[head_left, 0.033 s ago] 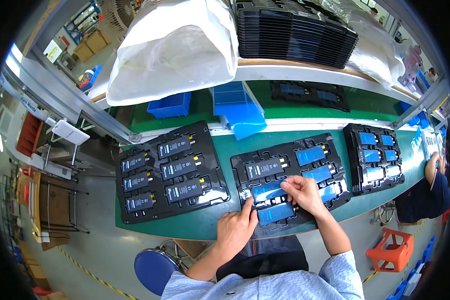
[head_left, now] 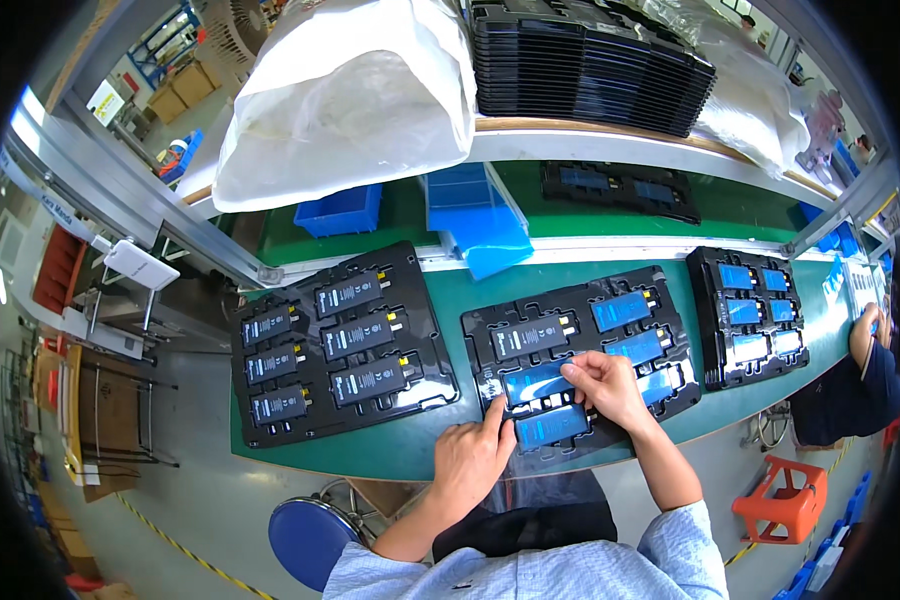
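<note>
In the middle of the bench, a black plastic tray (head_left: 483,345) holds flat battery packs in its pockets. The upper-left battery (head_left: 531,338) shows its dark printed face; the others look blue on top. A piece of blue film (head_left: 533,383) lies over the middle-left battery. My left hand (head_left: 469,459) rests its outstretched index fingertip at that film's left end, holding nothing. At the film's right end, my right hand (head_left: 607,387) has thumb and index finger pinched together on the edge. My fingers partly hide this spot. Just below is another blue-covered battery (head_left: 552,428).
To the left lies a tray (head_left: 315,370) of dark batteries; to the right, stacked trays (head_left: 712,345) with blue-topped ones. Blue sheets (head_left: 475,215) and a blue bin (head_left: 340,211) sit behind. Black trays (head_left: 590,75) are piled on the overhead shelf. Another person's hand (head_left: 863,335) is far right.
</note>
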Action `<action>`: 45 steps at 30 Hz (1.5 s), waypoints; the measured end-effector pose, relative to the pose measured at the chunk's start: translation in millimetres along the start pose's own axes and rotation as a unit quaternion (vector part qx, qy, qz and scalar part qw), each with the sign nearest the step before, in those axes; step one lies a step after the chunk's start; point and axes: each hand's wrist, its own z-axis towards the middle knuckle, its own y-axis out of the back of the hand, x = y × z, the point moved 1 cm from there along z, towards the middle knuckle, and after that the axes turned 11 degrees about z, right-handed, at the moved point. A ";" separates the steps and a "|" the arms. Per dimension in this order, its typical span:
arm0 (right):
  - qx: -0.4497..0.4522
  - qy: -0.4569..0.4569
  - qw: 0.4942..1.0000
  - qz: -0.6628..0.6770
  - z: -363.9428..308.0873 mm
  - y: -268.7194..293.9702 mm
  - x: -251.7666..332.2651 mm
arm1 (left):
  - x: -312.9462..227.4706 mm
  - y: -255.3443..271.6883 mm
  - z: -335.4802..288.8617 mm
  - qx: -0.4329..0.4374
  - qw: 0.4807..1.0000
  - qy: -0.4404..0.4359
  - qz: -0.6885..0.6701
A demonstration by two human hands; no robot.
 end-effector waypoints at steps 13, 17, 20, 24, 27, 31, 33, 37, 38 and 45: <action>-0.009 -0.003 1.000 -0.024 -2.0 -1.9 6.1 | -0.8 -0.6 0.1 0.005 1.000 -0.002 0.001; -0.018 0.011 0.999 -0.040 -2.4 -3.5 7.2 | -4.2 4.0 5.3 0.027 0.999 -0.023 0.017; -0.014 0.021 0.998 -0.059 -1.8 -4.1 7.8 | -2.7 1.0 5.4 0.041 0.997 -0.048 0.033; -0.033 0.045 0.996 -0.076 -1.2 -7.5 5.8 | -3.8 -2.0 6.0 0.055 0.996 -0.055 0.052; -0.046 0.079 0.990 -0.104 0.2 -9.5 1.8 | -3.8 -3.1 5.1 0.055 0.995 -0.057 0.063; -0.069 0.156 0.969 -0.177 3.5 -13.6 -5.0 | -6.0 -1.9 5.8 0.057 0.994 -0.057 0.070; -0.075 0.170 0.954 -0.234 3.0 -16.2 -1.9 | -6.0 -1.8 7.0 0.064 0.994 -0.056 0.069; -0.205 0.230 0.864 -0.399 -14.7 -18.0 30.4 | -6.7 5.4 9.5 0.084 0.994 -0.044 0.048; -0.189 0.214 0.887 -0.363 -21.2 -15.9 30.3 | -5.6 8.2 6.6 0.074 0.996 -0.047 0.012; 0.082 0.113 0.983 -0.120 -85.8 1.8 8.2 | -19.3 42.9 -30.8 0.026 0.938 -0.067 -0.338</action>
